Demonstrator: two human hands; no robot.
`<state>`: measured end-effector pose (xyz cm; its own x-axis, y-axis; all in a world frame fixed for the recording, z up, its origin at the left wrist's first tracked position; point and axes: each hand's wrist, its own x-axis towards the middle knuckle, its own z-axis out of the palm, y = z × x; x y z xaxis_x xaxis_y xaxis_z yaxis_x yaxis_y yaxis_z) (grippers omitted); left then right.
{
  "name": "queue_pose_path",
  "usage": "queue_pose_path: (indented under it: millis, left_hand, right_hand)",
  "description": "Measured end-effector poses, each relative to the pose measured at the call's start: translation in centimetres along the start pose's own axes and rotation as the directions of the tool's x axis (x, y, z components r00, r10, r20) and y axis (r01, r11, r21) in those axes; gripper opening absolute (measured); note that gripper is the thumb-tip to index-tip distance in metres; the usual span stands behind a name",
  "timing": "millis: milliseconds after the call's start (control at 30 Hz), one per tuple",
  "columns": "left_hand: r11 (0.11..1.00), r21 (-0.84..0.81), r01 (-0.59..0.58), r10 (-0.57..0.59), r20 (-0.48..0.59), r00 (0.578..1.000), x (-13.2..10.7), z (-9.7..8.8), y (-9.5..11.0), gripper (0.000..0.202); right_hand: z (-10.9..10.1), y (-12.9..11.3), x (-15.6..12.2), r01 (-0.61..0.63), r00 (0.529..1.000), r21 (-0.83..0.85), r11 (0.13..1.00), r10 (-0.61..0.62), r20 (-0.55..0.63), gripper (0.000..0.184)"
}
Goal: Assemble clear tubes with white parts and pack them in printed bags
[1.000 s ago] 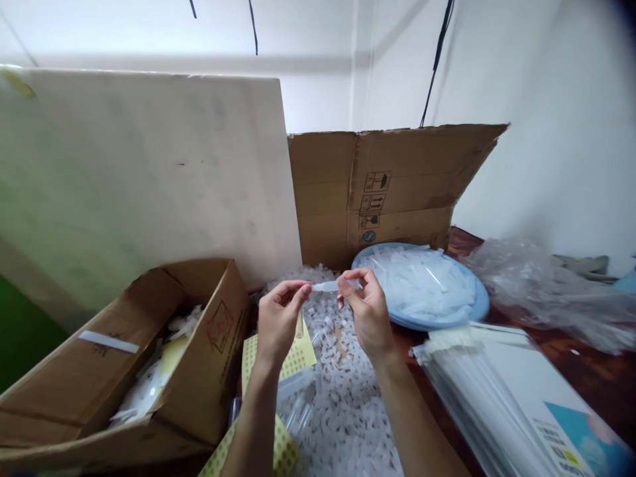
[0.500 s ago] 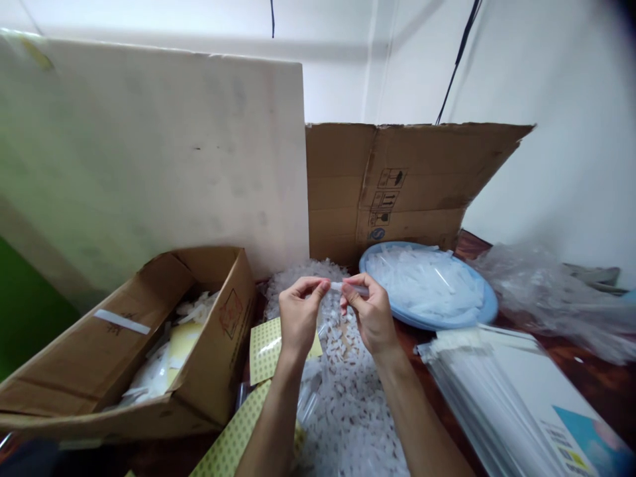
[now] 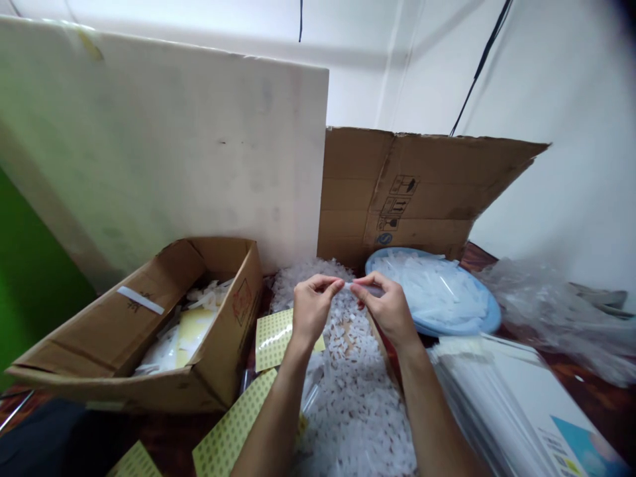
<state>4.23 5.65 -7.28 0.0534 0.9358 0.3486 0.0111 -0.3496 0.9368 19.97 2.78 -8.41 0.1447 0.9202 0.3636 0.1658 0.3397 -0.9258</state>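
A small translucent white plastic strip point(image 3: 348, 285) spans the gap between my two hands, mostly covered by the fingers. My left hand point(image 3: 314, 308) pinches one end of it between thumb and forefinger. At the other end, my right hand point(image 3: 388, 303) has its thumb and fingers closed on the strip. Below both hands spreads a heap of small white plastic pieces point(image 3: 350, 391). Beside my left wrist lies a yellow sheet of round stickers point(image 3: 272, 334), with another sticker sheet point(image 3: 231, 424) under the left forearm.
An open cardboard box point(image 3: 218, 361) with white pieces and yellow paper stands at left. A blue basin point(image 3: 491, 315) holding white strips is at right, near crumpled clear plastic point(image 3: 541, 311). Closer in lies a plastic-wrapped stack point(image 3: 517, 391). Upright cardboard point(image 3: 358, 179) and a white board point(image 3: 199, 146) rise behind.
The view has shifted, so most things appear slightly further right. My hands stay together at the strip, and less of it shows beyond my right fingers.
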Motion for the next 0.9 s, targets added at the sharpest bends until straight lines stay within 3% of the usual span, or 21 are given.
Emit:
queue_pose_path:
  millis: [100, 167, 300, 400, 467, 633, 767, 900]
  left_hand:
    - [0.978, 0.206, 0.022, -0.053, 0.146, 0.988, 0.1, -0.6, -0.3, 0.01]
    - [0.92, 0.391, -0.021, -0.066, 0.207, 0.976, 0.0, -0.8, -0.3, 0.012]
    - [0.74, 0.664, -0.107, -0.132, 0.3, 0.945, -0.6, -1.0, -0.2, 0.023]
    - [0.664, 0.732, -0.154, -0.292, 0.444, 0.847, -1.0, -1.3, -0.4, 0.015]
    - [0.625, 0.765, -0.156, -0.364, 0.462, 0.809, -1.1, -1.4, -0.8, 0.009]
    - [0.537, 0.833, -0.137, -0.371, 0.378, 0.848, -1.2, -1.7, -1.1, 0.013]
    - [0.515, 0.848, -0.126, -0.341, 0.337, 0.878, -1.1, -2.1, -0.6, 0.018]
    - [0.509, 0.853, -0.12, -0.309, 0.311, 0.898, -0.9, -2.2, -0.4, 0.021]
  right_hand:
    - [-1.3, 1.1, 0.3, 0.009, 0.956, -0.229, 0.973, 0.059, 0.289, 0.021]
    - [-1.3, 2.1, 0.3, 0.068, 0.925, -0.433, 0.899, 0.106, 0.365, 0.013]
    - [-0.4, 4.0, 0.1, 0.084, 0.931, -0.785, 0.613, 0.234, 0.282, 0.013]
    - [0.2, 5.4, -0.2, -0.009, 0.93, -0.861, 0.508, 0.322, 0.18, 0.017]
    - [0.3, 6.1, -0.4, -0.064, 0.922, -0.894, 0.444, 0.37, 0.118, 0.023]
    - [0.7, 6.8, -0.8, -0.103, 0.893, -0.918, 0.384, 0.442, 0.085, 0.021]
    - [0.9, 6.7, -0.8, -0.1, 0.881, -0.911, 0.401, 0.462, 0.106, 0.016]
    - [0.7, 6.3, 0.1, -0.081, 0.903, -0.885, 0.458, 0.41, 0.129, 0.021]
